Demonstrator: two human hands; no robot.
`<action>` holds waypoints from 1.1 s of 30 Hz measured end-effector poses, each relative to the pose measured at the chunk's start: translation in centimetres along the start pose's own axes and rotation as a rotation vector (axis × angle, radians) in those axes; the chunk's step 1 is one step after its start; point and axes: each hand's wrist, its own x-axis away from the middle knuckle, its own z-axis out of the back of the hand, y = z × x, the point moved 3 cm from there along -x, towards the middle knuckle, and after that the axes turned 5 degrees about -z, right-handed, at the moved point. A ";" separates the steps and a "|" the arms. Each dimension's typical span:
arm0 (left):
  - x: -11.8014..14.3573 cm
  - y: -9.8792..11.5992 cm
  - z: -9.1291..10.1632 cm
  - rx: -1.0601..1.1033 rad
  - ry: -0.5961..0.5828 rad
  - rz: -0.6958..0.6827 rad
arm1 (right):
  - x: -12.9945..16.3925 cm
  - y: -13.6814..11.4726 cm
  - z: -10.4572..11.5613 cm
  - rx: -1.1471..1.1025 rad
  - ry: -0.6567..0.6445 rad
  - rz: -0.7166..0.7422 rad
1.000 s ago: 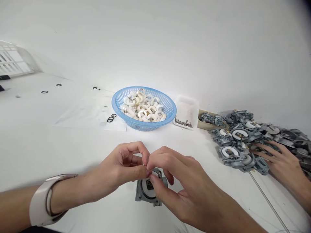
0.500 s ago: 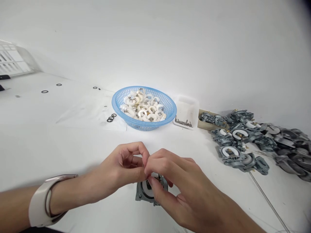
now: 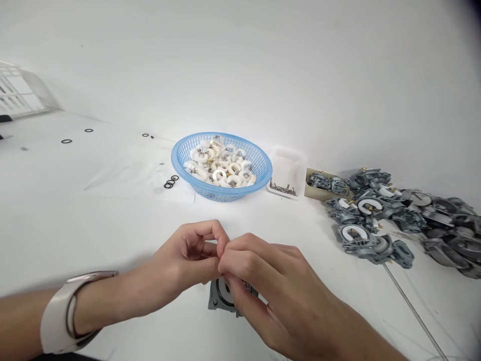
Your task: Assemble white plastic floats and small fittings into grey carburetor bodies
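Note:
A grey metal carburetor body [image 3: 215,300] with a white float in it lies on the table, partly covered by my hands. My left hand [image 3: 195,258] is above its far left side, thumb and forefinger pinched together. My right hand [image 3: 263,281] comes from the right over the body, its thumb and fingertips closed and meeting the left fingertips. Whatever the fingertips hold, if anything, is too small or hidden to make out. A blue basket [image 3: 176,160] heaped with white C-shaped floats stands just beyond the hands.
A white tray [image 3: 296,165] of small metal pins sits right of the basket. Several carburetor bodies [image 3: 355,235] and darker metal parts [image 3: 451,240] are piled at the right, near a thin rod [image 3: 413,311]. Black rubber rings [image 3: 170,183] lie at the left. A white rack [image 3: 18,95] stands far left.
My right hand has shifted slightly left, covering more of the carburetor body. The fingertips of both hands stay together. The whole view has moved a little.

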 end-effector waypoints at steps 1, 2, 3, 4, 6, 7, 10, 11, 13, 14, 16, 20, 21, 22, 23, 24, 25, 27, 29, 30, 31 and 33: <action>0.0 0.0 0.0 -0.006 -0.001 0.001 | 0.0 0.0 0.0 -0.001 -0.004 -0.003; -0.1 0.1 0.1 -0.009 -0.004 0.002 | 0.0 0.0 0.0 -0.004 0.001 0.000; -0.1 0.2 0.1 -0.010 -0.009 0.000 | 0.0 -0.1 0.0 -0.008 0.011 0.005; -0.1 0.2 0.1 -0.009 -0.016 -0.001 | -0.1 -0.1 0.1 -0.014 0.027 0.014; 0.0 0.2 0.1 -0.004 -0.026 -0.001 | -0.1 0.0 0.2 -0.035 0.057 0.027; 0.0 0.2 0.1 0.000 -0.028 -0.003 | 0.0 0.0 0.2 -0.050 0.066 0.029; 0.1 0.2 0.0 0.001 -0.023 -0.003 | 0.0 0.2 0.4 -0.087 0.069 0.011; 0.1 0.1 0.0 -0.001 -0.019 -0.002 | 0.0 0.2 0.4 -0.095 0.067 0.006; 0.1 0.1 0.0 0.000 -0.021 -0.002 | 0.1 0.3 0.5 -0.103 0.058 -0.001; 0.0 0.1 0.0 0.005 -0.025 -0.002 | 0.0 0.3 0.5 -0.106 0.055 -0.002; 0.0 0.1 0.0 0.021 -0.037 -0.006 | 0.0 0.3 0.5 -0.113 0.045 -0.002; 0.0 0.1 -0.1 0.046 -0.051 -0.008 | -0.1 0.2 0.5 -0.118 0.027 -0.015; 0.0 0.1 -0.1 0.051 -0.053 -0.006 | -0.1 0.2 0.5 -0.116 0.020 -0.019; 0.0 0.1 -0.1 0.054 -0.053 -0.002 | -0.1 0.1 0.5 -0.112 0.015 -0.022; 0.0 0.1 -0.1 0.055 -0.053 0.001 | -0.1 0.1 0.5 -0.108 0.010 -0.023; -0.1 0.1 -0.1 0.056 -0.053 0.003 | -0.1 0.1 0.5 -0.107 0.005 -0.022; -0.1 0.1 -0.1 0.056 -0.052 0.004 | -0.1 0.0 0.5 -0.108 0.000 -0.022; -0.1 0.1 0.0 0.057 -0.052 0.003 | -0.2 0.0 0.5 -0.103 0.002 -0.014; 0.0 0.1 -0.1 0.060 -0.058 0.000 | -0.2 0.0 0.6 -0.092 0.008 -0.005; 0.0 0.1 -0.1 0.063 -0.060 0.000 | -0.3 0.0 0.6 -0.088 0.007 -0.003; 0.0 0.1 -0.1 0.068 -0.062 0.000 | -0.3 0.0 0.6 -0.087 0.005 -0.005; 0.1 0.1 -0.2 0.078 -0.064 -0.002 | -0.3 0.0 0.5 -0.094 -0.007 -0.013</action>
